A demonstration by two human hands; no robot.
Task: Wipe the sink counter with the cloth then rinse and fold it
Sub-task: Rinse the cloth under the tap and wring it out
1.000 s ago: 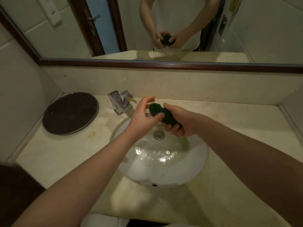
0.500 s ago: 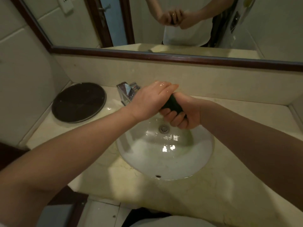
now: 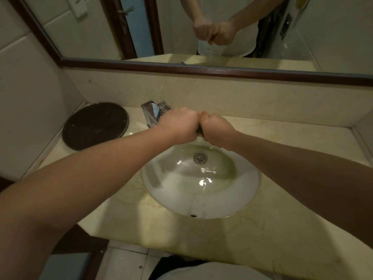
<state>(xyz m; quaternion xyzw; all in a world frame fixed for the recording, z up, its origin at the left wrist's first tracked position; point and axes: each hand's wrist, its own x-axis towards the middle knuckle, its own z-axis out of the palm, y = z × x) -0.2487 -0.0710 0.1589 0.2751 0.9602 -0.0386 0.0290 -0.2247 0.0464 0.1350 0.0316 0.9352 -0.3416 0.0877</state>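
Observation:
Both fists are clenched side by side above the back of the white sink bowl (image 3: 238, 201). My left hand (image 3: 178, 126) and my right hand (image 3: 216, 131) grip the dark green cloth (image 3: 199, 129) between them. Only a thin dark sliver of the cloth shows in the gap between the fists; the rest is hidden inside them. The hands look wet, and a drip hangs under the right fist. The beige marble counter (image 3: 292, 229) surrounds the bowl.
A chrome tap (image 3: 150, 113) stands just left of my left fist. A round dark tray (image 3: 95, 125) lies on the counter at the far left. A wood-framed mirror (image 3: 222, 69) runs along the back wall. The drain (image 3: 200, 158) sits below the hands.
My left hand went from open beside the cloth to clenched on it. Both fists closed up tight together and most of the cloth disappeared inside them. The view tilted down and closer.

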